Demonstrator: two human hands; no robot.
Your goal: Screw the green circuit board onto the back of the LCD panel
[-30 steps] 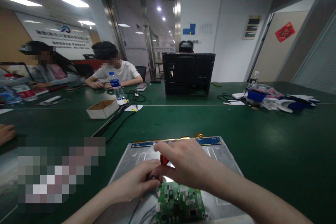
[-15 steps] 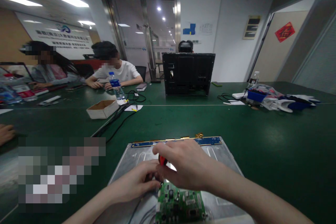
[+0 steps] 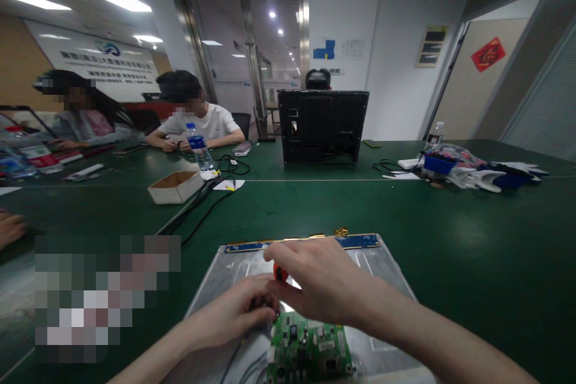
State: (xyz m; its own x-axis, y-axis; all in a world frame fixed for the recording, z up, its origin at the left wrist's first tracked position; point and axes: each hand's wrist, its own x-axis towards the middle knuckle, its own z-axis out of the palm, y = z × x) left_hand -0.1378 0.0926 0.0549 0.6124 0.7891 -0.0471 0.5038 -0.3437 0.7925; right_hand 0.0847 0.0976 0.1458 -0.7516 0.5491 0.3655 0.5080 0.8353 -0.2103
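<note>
Head view: right hand (image 3: 326,279) clamps red tool (image 3: 279,272) at board (image 3: 310,345)'s 11 o'clock corner; left hand (image 3: 238,309) curls beside it, grip unclear. Board sits on panel (image 3: 382,259), 6 o'clock; corner work appears unfinished.

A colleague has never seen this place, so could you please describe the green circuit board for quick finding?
On the green table, closest to the camera, lies a silver metal panel. The circuit board is on its near part, just below the right hand. Unlike the long, thin blue strip at the far edge, it is broad, green and crowded with small parts.
</note>
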